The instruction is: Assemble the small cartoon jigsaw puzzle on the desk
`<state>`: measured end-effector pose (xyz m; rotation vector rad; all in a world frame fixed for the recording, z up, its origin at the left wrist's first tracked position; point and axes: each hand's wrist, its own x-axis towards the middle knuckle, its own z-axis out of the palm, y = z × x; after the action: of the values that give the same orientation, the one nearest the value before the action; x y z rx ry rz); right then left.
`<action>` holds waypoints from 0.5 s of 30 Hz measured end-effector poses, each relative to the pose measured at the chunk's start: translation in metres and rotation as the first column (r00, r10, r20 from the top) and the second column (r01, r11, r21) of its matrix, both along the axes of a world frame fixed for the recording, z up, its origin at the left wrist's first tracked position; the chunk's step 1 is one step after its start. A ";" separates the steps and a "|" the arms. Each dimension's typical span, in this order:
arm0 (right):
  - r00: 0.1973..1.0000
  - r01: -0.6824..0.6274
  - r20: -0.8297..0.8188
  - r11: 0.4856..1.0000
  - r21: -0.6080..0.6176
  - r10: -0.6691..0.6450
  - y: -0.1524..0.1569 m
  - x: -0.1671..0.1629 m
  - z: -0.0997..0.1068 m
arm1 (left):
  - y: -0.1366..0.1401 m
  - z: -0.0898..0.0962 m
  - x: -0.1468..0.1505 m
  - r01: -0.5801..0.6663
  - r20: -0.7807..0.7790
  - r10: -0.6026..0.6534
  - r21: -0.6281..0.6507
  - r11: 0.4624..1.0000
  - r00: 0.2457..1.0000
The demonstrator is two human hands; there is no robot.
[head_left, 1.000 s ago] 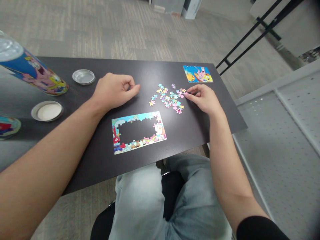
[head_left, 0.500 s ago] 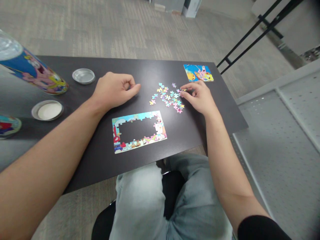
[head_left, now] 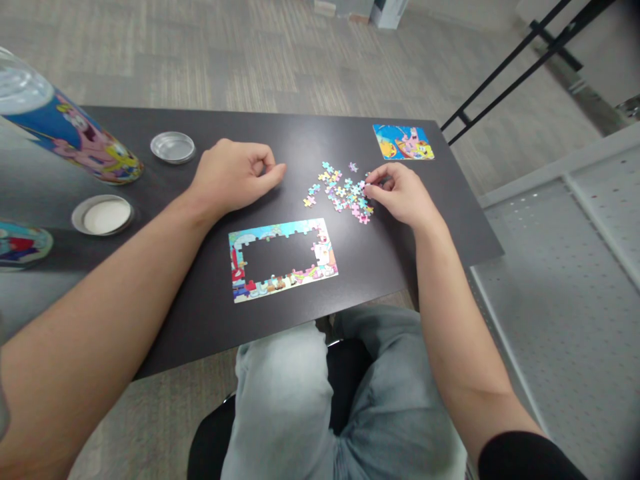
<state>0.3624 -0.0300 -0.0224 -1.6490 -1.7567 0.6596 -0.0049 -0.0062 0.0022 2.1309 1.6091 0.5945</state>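
A loose pile of small jigsaw puzzle pieces (head_left: pixel 344 192), pink, teal and yellow, lies spread on the dark table. At the pile's right side, my right hand (head_left: pixel 395 192) has thumb and fingertips pinched on a puzzle piece (head_left: pixel 365 188), which looks pinkish and is partly covered by the fingers. My left hand (head_left: pixel 239 175) rests on the table left of the pile, fingers curled in with nothing visible in them. Nearer to me lies a joined puzzle border (head_left: pixel 326 257), a rectangular frame with dark tabletop showing through its middle.
A blue picture card (head_left: pixel 404 142) lies at the far right of the table (head_left: pixel 370 267). Toward the left are a metal lid (head_left: pixel 173 147), a round lid with a white inside (head_left: pixel 103 215), a tall cartoon-printed can (head_left: pixel 83 130) and a second printed can (head_left: pixel 23 245).
My right thumb and fingertips have come closer together at the pile's edge. My left hand stays curled in place. The whole view has shifted slightly.
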 end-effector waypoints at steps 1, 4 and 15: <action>1.000 -0.010 -0.020 1.000 -0.009 0.010 0.000 0.000 0.000 | 0.000 0.000 0.000 0.004 -0.001 -0.004 0.002 1.000 1.000; 0.996 -0.039 -0.081 0.999 -0.002 0.038 0.000 0.001 -0.003 | 0.000 -0.001 -0.001 0.002 -0.003 -0.002 0.003 1.000 1.000; 0.938 -0.210 -0.274 0.977 0.035 0.212 -0.007 -0.007 0.007 | 0.001 -0.002 0.001 -0.022 -0.005 0.022 -0.012 1.000 1.000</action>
<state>0.3552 -0.0366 -0.0151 -1.3009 -1.7386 0.9348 -0.0037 -0.0054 0.0006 2.1100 1.6368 0.5864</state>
